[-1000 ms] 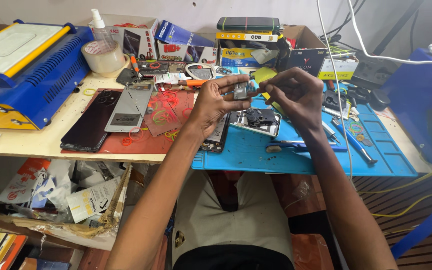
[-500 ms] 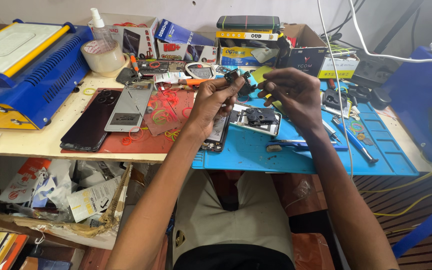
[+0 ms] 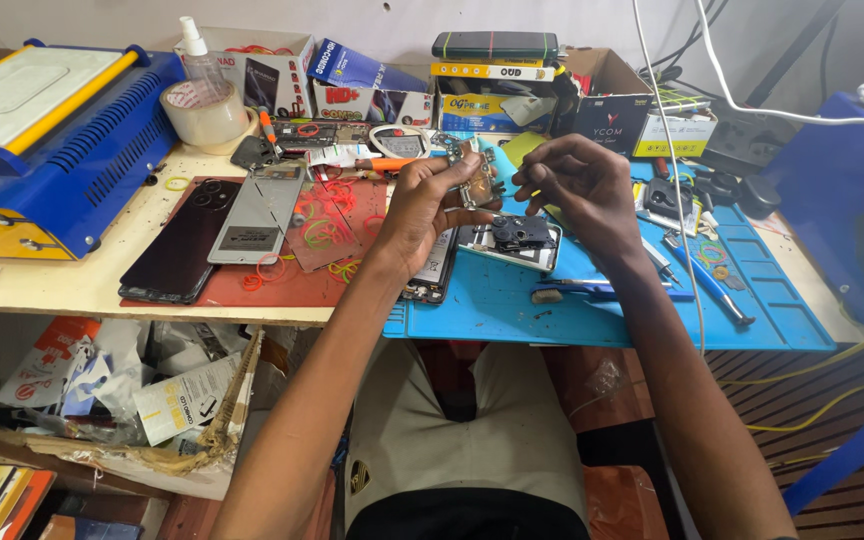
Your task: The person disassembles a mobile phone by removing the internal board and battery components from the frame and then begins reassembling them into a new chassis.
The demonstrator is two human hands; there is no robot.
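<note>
Nearest the camera, the person's lap sits under the table edge, and both forearms rise from it toward the work. To the left, below the tabletop, a shelf holds torn packets [image 3: 102, 385] and paper scraps.

On the table, a blue mat [image 3: 592, 300] lies under the hands. An opened phone [image 3: 517, 243] rests on it, its dark camera block facing up, just below and between the two hands. A small tool [image 3: 592, 292] lies on the mat near the right forearm, and a screwdriver [image 3: 707, 280] lies further right.

The left hand [image 3: 427, 210] is curled closed around a small part [image 3: 477, 180], pinching it between thumb and fingertips. The part is held in the air above the phone, at the fingertips on the hand's right side. The right hand [image 3: 577, 190] hovers just beside the part, its fingers bent loosely and its fingertips pointing toward it; whether they touch it cannot be told, and the hand grips nothing that shows.

Left of the left hand, a red mat [image 3: 282, 280] carries a dark phone [image 3: 177, 245], a grey back panel [image 3: 257, 212] and scattered rubber bands [image 3: 317, 235].

Further back stand a tape roll [image 3: 202, 110] with a spray bottle [image 3: 197, 55] behind it, and a blue machine [image 3: 52, 140] at the far left. Along the wall, boxes [image 3: 362, 90] are stacked, and a white cable [image 3: 667, 150] hangs down across the right side.
</note>
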